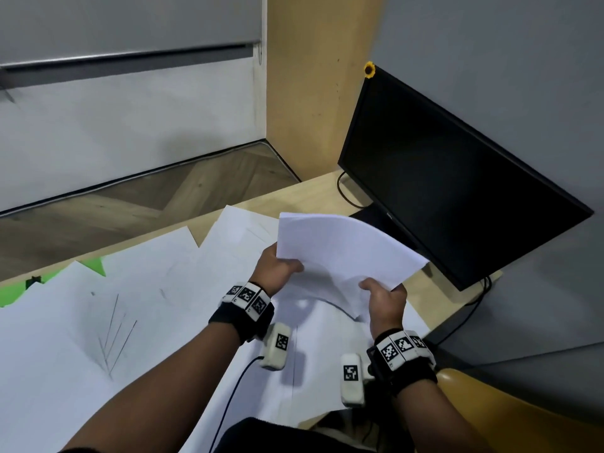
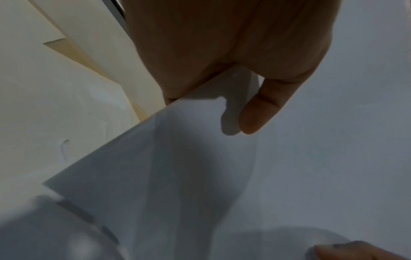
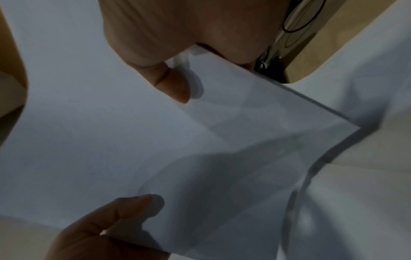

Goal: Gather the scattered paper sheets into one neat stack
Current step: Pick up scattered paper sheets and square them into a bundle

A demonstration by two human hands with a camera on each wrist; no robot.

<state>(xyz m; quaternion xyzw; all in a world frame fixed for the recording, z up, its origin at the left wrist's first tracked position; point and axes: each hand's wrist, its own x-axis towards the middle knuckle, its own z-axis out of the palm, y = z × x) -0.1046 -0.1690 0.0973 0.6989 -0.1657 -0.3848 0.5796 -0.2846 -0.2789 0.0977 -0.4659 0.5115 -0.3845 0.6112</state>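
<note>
both hands' fingers grip paper stack (image 1: pixel 340 246) over sheet-strewn wooden desk (image 1: pixel 421 299); monitor (image 1: pixel 457 191) right.

Two bare hands are in view, the left hand (image 1: pixel 277 268) and the right hand (image 1: pixel 385 300), each wrist wearing one black band set with white square-coded marker blocks. One held bundle of white paper sheets (image 1: pixel 340 250) is lifted between them; how many sheets it contains cannot be told. Several more large white paper sheets (image 1: pixel 147 282) lie overlapping on the one pale wooden desk (image 1: pixel 313 191), their exact number unclear. One black flat monitor (image 1: pixel 457 197) stands there, with one small yellow sunflower ornament (image 1: pixel 369 69) at its corner.
</note>
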